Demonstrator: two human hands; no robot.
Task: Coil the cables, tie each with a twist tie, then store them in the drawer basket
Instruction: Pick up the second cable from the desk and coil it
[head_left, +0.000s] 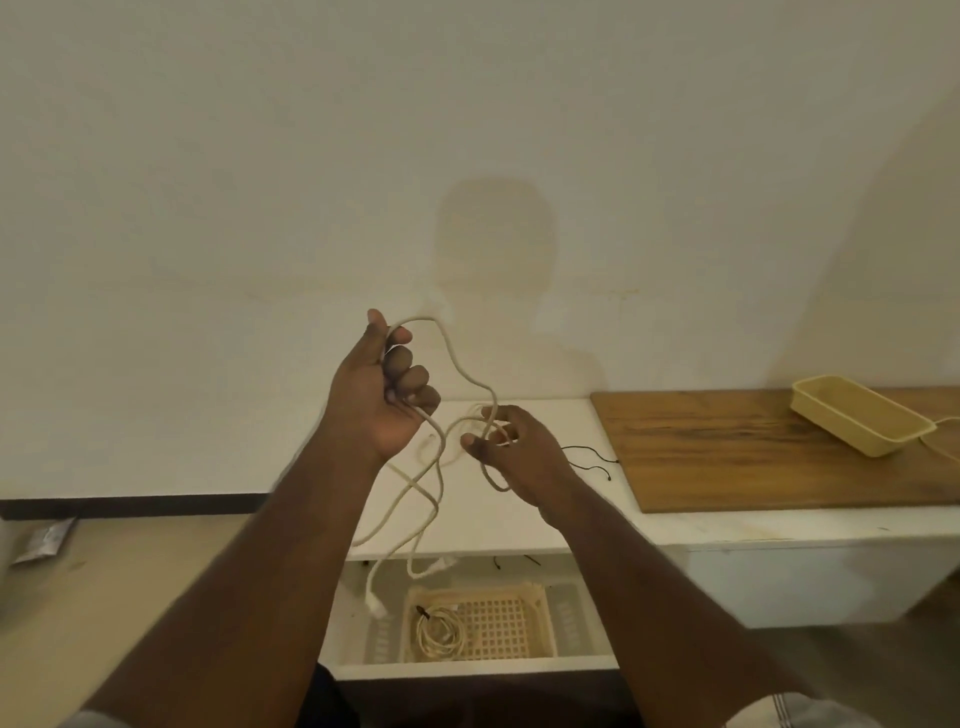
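A long cream cable (457, 366) hangs in loose loops between both my hands, above the white cabinet top (597, 525). My left hand (382, 395) is raised and closed around one stretch of it. My right hand (514, 449), lower and to the right, pinches another loop with its fingertips. The cable's ends dangle down toward the open drawer (467, 662). Inside the drawer sits a cream lattice basket (498, 621) holding one coiled, tied cable (439, 631). Black twist ties (592, 460) lie on the cabinet top beside my right hand.
A wooden board (753, 452) covers the cabinet top at the right, with a cream rectangular tray (857, 421) on it. A small silver packet (44, 538) lies on the floor at the far left. More black ties (514, 561) lie at the drawer's back.
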